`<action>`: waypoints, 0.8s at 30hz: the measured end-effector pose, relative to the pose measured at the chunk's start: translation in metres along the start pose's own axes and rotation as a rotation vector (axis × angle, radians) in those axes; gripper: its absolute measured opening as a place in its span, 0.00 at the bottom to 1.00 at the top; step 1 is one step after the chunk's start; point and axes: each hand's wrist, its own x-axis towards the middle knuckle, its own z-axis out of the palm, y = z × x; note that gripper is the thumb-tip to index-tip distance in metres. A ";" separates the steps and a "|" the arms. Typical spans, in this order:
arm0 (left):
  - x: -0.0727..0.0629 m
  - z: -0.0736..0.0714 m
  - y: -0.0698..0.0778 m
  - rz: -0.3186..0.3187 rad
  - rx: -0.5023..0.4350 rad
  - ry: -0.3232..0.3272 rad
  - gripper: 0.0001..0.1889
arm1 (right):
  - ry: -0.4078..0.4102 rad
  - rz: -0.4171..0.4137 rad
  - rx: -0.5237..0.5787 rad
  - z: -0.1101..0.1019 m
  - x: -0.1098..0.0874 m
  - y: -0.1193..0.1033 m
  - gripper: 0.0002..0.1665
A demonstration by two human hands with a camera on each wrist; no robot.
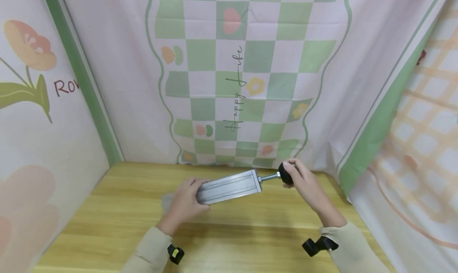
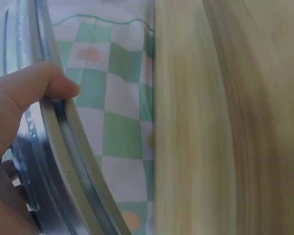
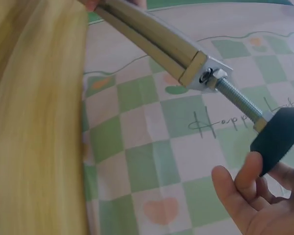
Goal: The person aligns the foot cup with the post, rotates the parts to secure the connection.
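My left hand (image 1: 185, 203) grips the left end of a silver aluminium profile (image 1: 230, 187) with grooves along its sides. From the profile's right end plate a threaded rod (image 1: 270, 177) with nuts sticks out. On the rod's tip sits a round black levelling foot (image 1: 285, 173), which my right hand (image 1: 305, 185) pinches between thumb and fingers. The profile slants slightly up to the right over the table. In the right wrist view the foot (image 3: 279, 139) shows a ribbed edge, with fingertips on its near side. The left wrist view shows the left thumb pressed along the profile (image 2: 49, 127).
A wooden table (image 1: 118, 221) lies below the hands. A greyish translucent item (image 1: 167, 202) lies partly hidden behind the left hand. Printed curtains (image 1: 229, 82) hang along the back and both sides. Each wrist wears a small black camera (image 1: 176, 254).
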 end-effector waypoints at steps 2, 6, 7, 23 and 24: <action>0.001 -0.003 -0.003 0.011 0.018 -0.024 0.38 | -0.043 0.015 0.012 -0.001 -0.005 0.006 0.29; 0.000 -0.009 -0.010 0.018 0.031 -0.090 0.39 | -0.190 0.042 0.038 -0.004 -0.014 0.019 0.28; 0.000 -0.011 -0.011 0.014 0.026 -0.114 0.39 | -0.225 0.053 0.048 -0.004 -0.016 0.023 0.29; -0.017 -0.002 -0.038 0.024 -0.175 -0.330 0.36 | -0.267 0.286 0.181 0.026 -0.043 0.071 0.36; -0.018 -0.001 -0.041 0.030 -0.157 -0.335 0.36 | -0.261 0.299 0.175 0.029 -0.044 0.074 0.36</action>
